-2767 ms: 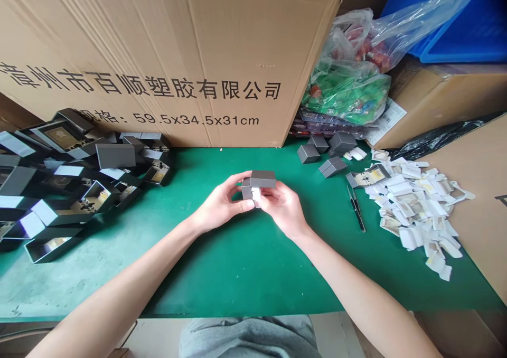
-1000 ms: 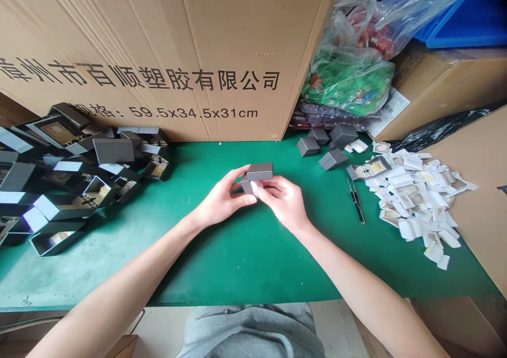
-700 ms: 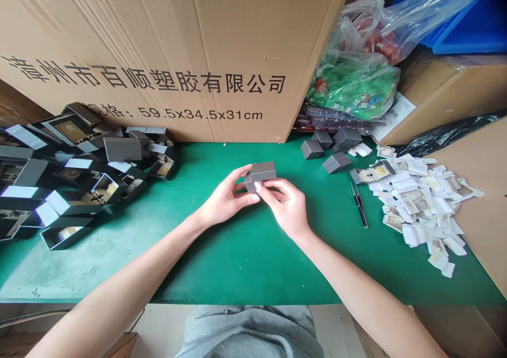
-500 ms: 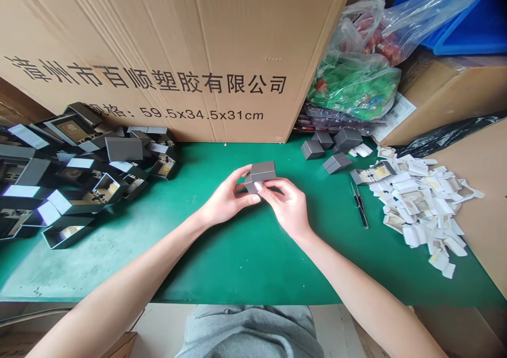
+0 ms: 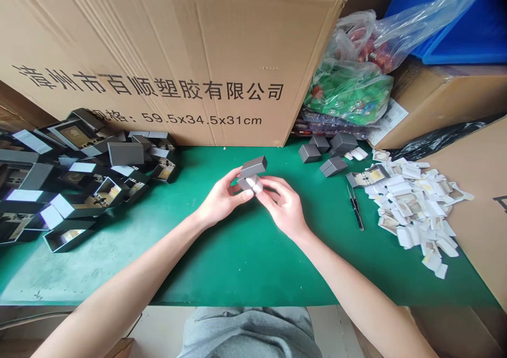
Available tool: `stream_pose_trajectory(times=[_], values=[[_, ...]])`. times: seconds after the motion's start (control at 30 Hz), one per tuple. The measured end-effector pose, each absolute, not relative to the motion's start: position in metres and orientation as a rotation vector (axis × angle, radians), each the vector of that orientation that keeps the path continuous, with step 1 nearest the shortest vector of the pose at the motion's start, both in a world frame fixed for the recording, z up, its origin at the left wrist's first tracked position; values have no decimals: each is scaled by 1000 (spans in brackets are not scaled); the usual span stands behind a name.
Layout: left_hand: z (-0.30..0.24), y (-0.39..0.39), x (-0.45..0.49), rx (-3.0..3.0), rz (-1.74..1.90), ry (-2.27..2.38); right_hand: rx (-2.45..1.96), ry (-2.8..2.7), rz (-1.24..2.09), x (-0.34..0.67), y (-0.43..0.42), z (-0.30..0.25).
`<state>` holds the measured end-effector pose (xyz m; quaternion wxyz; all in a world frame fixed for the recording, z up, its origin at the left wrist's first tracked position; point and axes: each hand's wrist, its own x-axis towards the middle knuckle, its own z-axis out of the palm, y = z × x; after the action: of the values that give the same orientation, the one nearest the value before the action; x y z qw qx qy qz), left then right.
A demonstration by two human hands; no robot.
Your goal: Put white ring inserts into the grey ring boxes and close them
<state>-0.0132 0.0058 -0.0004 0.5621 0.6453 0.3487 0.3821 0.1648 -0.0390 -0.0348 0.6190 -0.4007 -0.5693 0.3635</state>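
A small grey hinged box [image 5: 252, 171] with its lid lifted is held over the green mat [image 5: 245, 252] between both hands. My left hand [image 5: 222, 198] pinches its left side with thumb and fingers. My right hand [image 5: 283, 205] grips its right side, fingertips at a white piece in the box's front opening. Both hands are closed round the box.
A large printed cardboard carton [image 5: 166, 57] stands behind. Several open dark boxes [image 5: 75, 178] are piled at the left. Closed grey boxes [image 5: 328, 152], black tweezers [image 5: 355, 207] and a heap of white paper inserts [image 5: 415, 205] lie at the right, under plastic bags [image 5: 352, 78].
The box's lid has tilted up and to the left in my hands. The hands stay at the same place over the mat.
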Motion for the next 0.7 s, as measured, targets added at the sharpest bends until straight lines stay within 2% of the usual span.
stream_pose_trajectory(times=[0.17,0.4,0.7], values=[[1,5,-15,1457,847,825,-947,-1363,772,169,-37,-39],[0,2,-15,1273,765,724,-976,-1559,301,177,-37,-34],[-2,4,-19,1277,688,711,-1006,-1631,121,176,-38,-37]])
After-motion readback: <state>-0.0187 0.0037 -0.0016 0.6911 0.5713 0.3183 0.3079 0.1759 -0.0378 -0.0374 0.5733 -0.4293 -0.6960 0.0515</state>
